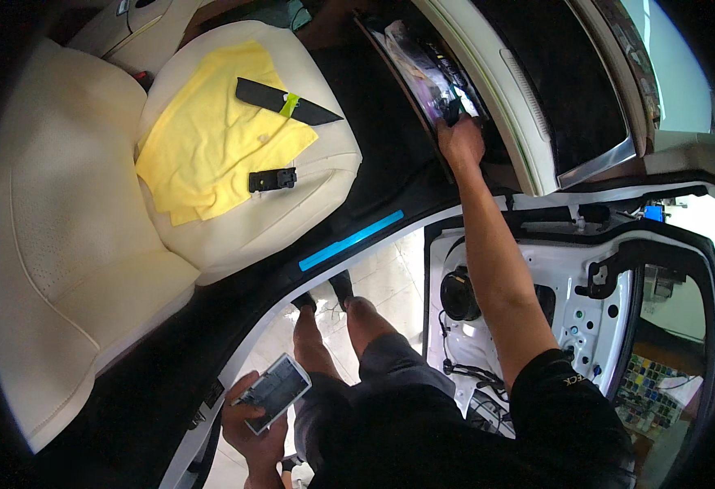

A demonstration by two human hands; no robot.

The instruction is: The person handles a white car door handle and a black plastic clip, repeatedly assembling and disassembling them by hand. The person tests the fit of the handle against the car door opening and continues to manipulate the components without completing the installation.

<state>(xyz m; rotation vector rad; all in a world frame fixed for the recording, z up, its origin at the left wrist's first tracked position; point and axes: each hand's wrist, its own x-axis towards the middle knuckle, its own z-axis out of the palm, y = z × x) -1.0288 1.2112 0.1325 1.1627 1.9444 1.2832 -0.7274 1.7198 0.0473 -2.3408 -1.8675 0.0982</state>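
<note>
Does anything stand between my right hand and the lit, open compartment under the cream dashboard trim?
Nothing visible does: the right hand is already at the compartment's near end, below the cream dashboard trim, gripping a small black object. The crumpled, translucent wrapping lies farther in, beyond the fingers.

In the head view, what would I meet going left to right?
Cream backrest, left hand gripping a pale rectangular part, blue strip, right hand, multicoloured grid of squares.

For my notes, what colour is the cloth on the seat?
The cloth is plain yellow; the head view shows it best.
</note>
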